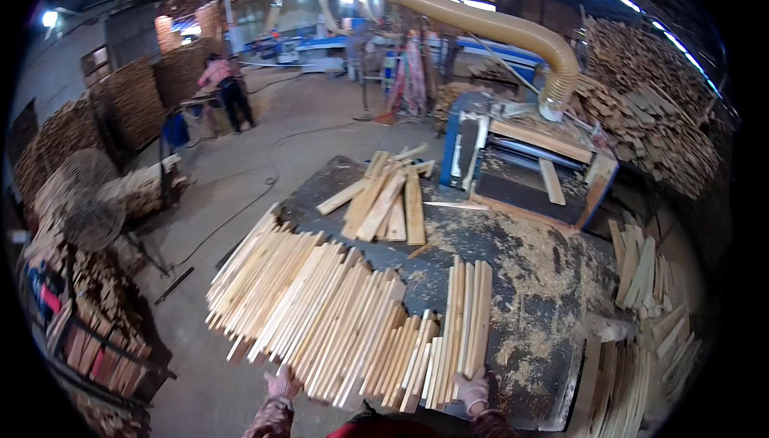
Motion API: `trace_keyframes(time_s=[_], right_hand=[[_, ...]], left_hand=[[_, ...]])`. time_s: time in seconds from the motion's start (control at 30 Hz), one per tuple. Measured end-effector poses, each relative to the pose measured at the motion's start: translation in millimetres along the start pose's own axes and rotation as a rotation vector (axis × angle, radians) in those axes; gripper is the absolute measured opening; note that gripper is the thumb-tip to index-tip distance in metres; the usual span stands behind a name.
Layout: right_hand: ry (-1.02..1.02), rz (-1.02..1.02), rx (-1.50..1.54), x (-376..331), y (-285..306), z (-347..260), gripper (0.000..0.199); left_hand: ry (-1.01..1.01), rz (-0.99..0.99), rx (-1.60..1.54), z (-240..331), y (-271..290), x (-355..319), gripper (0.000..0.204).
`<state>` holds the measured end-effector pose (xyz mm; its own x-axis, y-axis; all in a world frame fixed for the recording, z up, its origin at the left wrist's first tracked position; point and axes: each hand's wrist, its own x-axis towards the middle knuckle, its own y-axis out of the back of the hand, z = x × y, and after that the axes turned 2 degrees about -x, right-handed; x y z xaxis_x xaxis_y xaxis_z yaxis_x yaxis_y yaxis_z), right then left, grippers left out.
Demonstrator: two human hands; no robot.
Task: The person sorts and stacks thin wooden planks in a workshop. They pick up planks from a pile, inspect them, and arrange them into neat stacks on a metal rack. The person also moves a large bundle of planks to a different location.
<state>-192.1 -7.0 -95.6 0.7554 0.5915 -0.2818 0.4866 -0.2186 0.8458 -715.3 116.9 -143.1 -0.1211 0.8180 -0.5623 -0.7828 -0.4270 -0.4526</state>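
A broad row of pale wooden slats (pixel 320 302) lies side by side on a dark tabletop, their near ends uneven. My left hand (pixel 280 382), in a light glove, is at the near ends toward the left of the row, fingers apart. At the near end of the rightmost slats (pixel 477 310) is my right hand (pixel 473 391), also gloved, with thumb and fingers spread against the wood. Whether either palm touches the slats is too small to tell. Beyond the row, a loose pile of short boards (pixel 388 202) lies crosswise.
A blue-sided planing machine (pixel 525 162) stands at the table's far right, a board (pixel 551 182) sticking out and a ribbed duct (pixel 497 22) above. Wood shavings (pixel 521 278) litter the tabletop. A fan (pixel 88 198) and stacked wood are at left. Another person (pixel 227 90) bends over farther back.
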Motion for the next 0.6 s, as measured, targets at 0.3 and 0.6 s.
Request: trace_keyframes(time_s=[0.3,0.6], right_hand=[[-0.001,-0.435,-0.084,4,25,-6,0.072],[0.21,-0.871,-0.429,135,136,26,0.059]], left_hand=[[0.183,0.087,0.123,-50,-8,-44,0.046],[0.319,-0.508,1.157,-48,-123,-110,0.058]])
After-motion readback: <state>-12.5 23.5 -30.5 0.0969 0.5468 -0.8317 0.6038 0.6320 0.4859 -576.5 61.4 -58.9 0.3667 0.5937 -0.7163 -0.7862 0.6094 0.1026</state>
